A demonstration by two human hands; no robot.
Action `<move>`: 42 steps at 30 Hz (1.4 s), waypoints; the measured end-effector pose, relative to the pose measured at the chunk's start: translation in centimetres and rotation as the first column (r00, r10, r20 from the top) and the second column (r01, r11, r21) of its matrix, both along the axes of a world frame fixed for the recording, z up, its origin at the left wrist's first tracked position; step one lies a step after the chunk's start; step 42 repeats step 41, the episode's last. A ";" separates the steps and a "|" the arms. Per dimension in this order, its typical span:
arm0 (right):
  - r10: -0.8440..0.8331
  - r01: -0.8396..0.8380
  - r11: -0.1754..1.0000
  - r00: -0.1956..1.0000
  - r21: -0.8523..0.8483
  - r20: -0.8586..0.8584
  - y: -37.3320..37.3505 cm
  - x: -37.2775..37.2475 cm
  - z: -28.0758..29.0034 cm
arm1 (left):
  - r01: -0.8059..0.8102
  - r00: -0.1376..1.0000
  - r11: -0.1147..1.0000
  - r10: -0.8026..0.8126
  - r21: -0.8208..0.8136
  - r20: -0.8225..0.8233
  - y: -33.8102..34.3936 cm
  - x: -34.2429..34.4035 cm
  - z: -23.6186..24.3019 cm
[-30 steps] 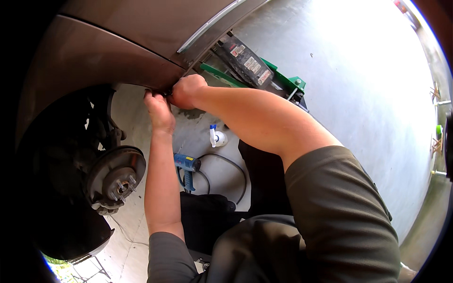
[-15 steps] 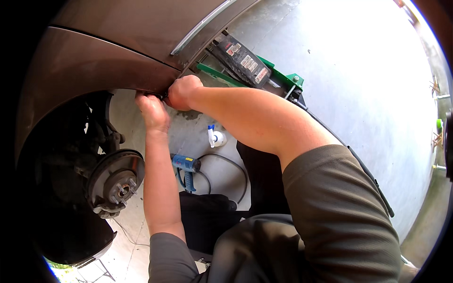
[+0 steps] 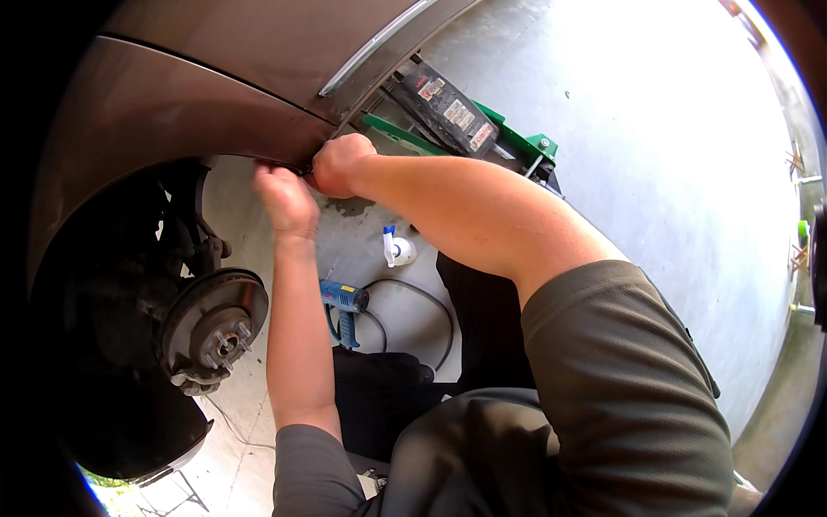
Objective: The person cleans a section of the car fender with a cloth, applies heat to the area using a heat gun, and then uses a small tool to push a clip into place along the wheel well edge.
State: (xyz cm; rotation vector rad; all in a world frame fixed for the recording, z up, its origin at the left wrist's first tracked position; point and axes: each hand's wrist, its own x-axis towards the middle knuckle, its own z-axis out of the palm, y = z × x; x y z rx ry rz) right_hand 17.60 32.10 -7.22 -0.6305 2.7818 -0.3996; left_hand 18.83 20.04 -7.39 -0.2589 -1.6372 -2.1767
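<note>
A brown car's front fender [image 3: 198,103] spans the upper left, with its wheel arch open below. At the fender's lower rear corner my right hand [image 3: 342,164] is closed in a fist; whatever it grips is hidden. Just left of it, my left hand [image 3: 286,202] reaches up to the arch lip, palm side showing. Its fingertips pass behind the fender edge and are slightly blurred. A bare brake disc [image 3: 215,323] with wheel studs sits inside the arch, left of my left forearm.
A green floor jack [image 3: 525,142] with a black cover stands beyond my right hand. On the concrete floor are a white spray bottle [image 3: 401,252] with a blue trigger and a blue heat gun [image 3: 346,299] with a dark cord. The car's door [image 3: 258,39] borders the fender.
Both hands stay at the fender's lower corner. My left hand has shifted slightly along the arch lip, and the whole view has moved a little.
</note>
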 end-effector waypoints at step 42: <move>0.011 -0.009 0.997 0.999 0.075 -0.032 -0.4 0.1 0.1 | 0.110 0.930 0.966 -0.183 0.234 0.318 -0.8 2.1 4.4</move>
